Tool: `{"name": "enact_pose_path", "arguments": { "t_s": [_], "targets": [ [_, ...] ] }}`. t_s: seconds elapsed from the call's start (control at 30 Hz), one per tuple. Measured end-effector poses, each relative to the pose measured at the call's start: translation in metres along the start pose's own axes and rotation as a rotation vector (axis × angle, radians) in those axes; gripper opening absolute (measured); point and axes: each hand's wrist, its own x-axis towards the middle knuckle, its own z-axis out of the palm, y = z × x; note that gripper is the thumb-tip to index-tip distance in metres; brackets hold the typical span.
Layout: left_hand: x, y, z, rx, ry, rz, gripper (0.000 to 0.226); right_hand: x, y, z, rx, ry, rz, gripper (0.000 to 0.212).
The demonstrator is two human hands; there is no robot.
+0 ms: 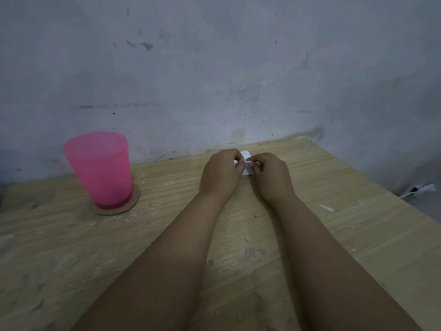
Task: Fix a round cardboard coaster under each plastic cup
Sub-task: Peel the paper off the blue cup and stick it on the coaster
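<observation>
Your left hand [220,173] and right hand [269,174] both pinch the white scrap [247,167]; uneven pulling could tear it.

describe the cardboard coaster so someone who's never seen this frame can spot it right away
Start at the wooden table set against the grey wall, then go to its far left, where an upright pink cup stands. The coaster is the flat round brown disc directly under that cup, its rim showing around the base. It is the only round cardboard piece in view; the hands hold a white scrap.
</observation>
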Motion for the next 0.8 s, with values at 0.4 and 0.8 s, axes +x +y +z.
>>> {"name": "enact_pose_path", "arguments": {
  "t_s": [0.4, 0.8],
  "targets": [
    [-0.008, 0.014, -0.034, -0.074, 0.138, 0.089, 0.014, -0.013, -0.039, -0.023, 0.401, 0.224, 0.001, 0.009],
    [-0.095, 0.016, -0.157, -0.345, 0.068, -0.073, 0.023, -0.087, -0.132, -0.041, 1.013, -0.283, 0.241, 0.019]
  ]
}}
